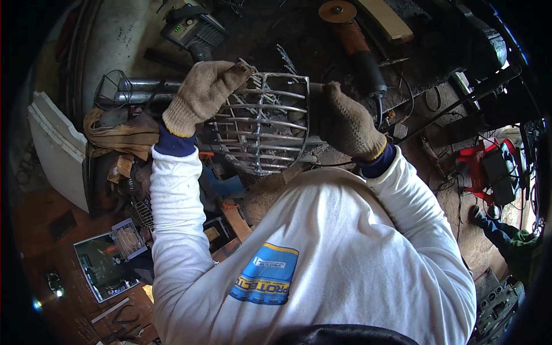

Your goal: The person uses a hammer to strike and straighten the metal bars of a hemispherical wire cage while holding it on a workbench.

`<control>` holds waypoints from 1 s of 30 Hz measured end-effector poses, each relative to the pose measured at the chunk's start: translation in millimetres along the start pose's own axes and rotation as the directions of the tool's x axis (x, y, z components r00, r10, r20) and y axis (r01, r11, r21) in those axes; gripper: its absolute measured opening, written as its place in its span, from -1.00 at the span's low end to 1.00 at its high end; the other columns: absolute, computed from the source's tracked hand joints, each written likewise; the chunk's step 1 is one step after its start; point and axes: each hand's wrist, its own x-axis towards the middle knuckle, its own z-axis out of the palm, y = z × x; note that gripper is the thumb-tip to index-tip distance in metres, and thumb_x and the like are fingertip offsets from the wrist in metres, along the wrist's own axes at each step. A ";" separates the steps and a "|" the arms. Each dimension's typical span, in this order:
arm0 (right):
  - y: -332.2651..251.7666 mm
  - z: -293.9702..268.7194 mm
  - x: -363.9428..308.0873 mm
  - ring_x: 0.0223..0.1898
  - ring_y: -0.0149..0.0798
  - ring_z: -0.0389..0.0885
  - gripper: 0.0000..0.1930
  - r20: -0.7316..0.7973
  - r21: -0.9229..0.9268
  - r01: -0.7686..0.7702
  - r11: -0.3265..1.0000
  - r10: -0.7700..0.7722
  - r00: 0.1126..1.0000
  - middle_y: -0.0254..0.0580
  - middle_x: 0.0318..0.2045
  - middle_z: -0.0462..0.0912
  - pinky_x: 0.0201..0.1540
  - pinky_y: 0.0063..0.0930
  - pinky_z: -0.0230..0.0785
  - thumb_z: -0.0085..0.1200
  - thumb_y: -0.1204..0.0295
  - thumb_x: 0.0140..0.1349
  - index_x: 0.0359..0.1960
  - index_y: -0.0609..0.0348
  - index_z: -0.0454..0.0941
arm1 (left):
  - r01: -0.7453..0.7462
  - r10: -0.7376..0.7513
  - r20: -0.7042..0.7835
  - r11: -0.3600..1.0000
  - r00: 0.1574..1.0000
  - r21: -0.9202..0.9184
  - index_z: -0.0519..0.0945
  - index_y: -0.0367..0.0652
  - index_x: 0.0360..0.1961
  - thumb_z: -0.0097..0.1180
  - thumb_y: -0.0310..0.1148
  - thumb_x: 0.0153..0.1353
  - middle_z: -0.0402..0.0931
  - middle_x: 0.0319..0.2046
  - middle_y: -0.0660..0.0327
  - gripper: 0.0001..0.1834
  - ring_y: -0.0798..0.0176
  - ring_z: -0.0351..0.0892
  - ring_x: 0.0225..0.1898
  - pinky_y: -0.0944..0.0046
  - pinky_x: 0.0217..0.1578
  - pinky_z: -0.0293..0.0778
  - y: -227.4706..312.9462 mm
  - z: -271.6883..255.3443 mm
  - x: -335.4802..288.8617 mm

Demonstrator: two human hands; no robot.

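A curved cage of welded metal bars (261, 121) lies in front of me at the middle of the view. My left hand (210, 92), in a knitted tan glove, is closed at the cage's upper left corner, its fingertips around a bar end there. On the other side my right hand (351, 123), gloved the same way, is close beside the cage's right edge bar. Its fingers are partly in dark shadow, and I cannot make out whether they touch the metal. Thin metal rods (286, 60) stick up behind the cage.
An angle grinder (362, 57) with a brown disc lies at the far right, beside a wooden plank (386, 20). A machine with a lit panel (190, 27) stands far left. Metal tubes (146, 91) lie left of the cage. A red plastic chair (474, 167) and another person's leg (499, 230) are at right.
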 end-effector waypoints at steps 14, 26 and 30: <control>41.1 -7.5 1.5 -0.23 -0.02 0.70 -0.68 0.071 -0.821 0.156 -0.550 0.171 0.983 -0.08 -0.24 0.69 -0.17 -0.13 0.51 0.11 0.19 0.22 -0.07 0.06 0.59 | 0.182 -0.196 -0.144 0.978 0.970 -0.105 0.65 -0.28 -0.31 -0.05 0.27 0.32 0.36 -0.65 0.40 -0.30 0.50 0.30 -0.57 0.36 -0.54 0.28 -30.3 -7.9 -37.3; 17.7 16.8 -32.2 -0.32 0.18 0.65 -0.59 -0.173 -0.960 -0.157 -0.234 0.051 0.984 0.12 -0.40 0.64 -0.32 -0.03 0.47 0.05 0.05 0.31 -0.17 0.20 0.53 | 0.167 -0.344 -0.458 0.908 0.820 -0.384 0.71 -0.26 -0.17 0.09 0.18 0.30 0.43 -0.61 0.40 -0.39 0.51 0.31 -0.55 0.35 -0.52 0.27 -53.5 -9.9 -95.4; 11.9 -6.9 -64.5 -0.34 0.07 0.67 -0.45 -0.166 -0.986 -0.161 0.050 -0.121 0.979 0.05 -0.44 0.63 -0.28 -0.20 0.44 -0.02 -0.11 0.34 -0.11 0.22 0.54 | 0.211 -0.506 -0.435 0.797 0.745 -0.565 0.66 -0.28 -0.07 0.13 0.13 0.28 0.50 -0.59 0.33 -0.40 0.51 0.35 -0.63 0.40 -0.62 0.27 -53.6 -13.8 -118.4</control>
